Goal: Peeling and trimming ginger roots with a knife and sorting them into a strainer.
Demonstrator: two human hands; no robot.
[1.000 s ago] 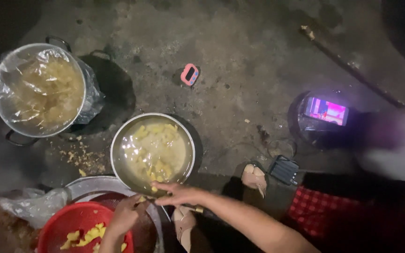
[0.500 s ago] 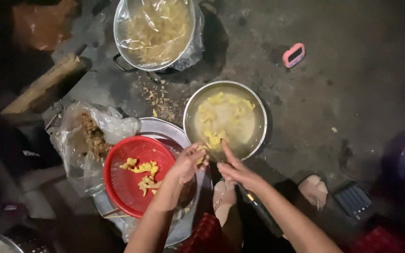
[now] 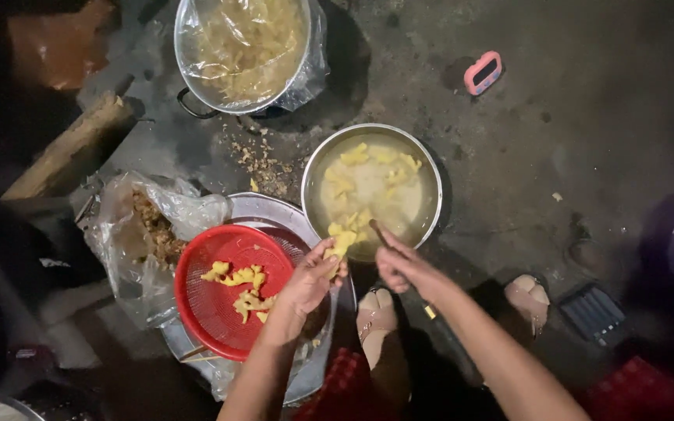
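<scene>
At frame centre, our left hand (image 3: 310, 281) fingers grip a yellow piece (image 3: 340, 245) (long axis upright), right hand (image 3: 403, 265) closed on a knife (image 3: 378, 232) just right of it.

Yellow fruit piece (image 3: 340, 245): pale yellow, irregular chunk, peeled surface, sitting pinched at the tips of the left hand (image 3: 311, 279), just over the near rim of the metal bowl (image 3: 317, 168).

Knife (image 3: 378, 233): only a short dark tip is showing, angled toward 11 o'clock, sticking out of the closed right hand (image 3: 404, 267); it is lying at 3 o'clock of the fruit piece, close beside it. Contact between tip and fruit cannot be told.

Metal bowl: round, shiny, holding cloudy water with more yellow pieces floating, lying at 12 o'clock of both hands.
</scene>
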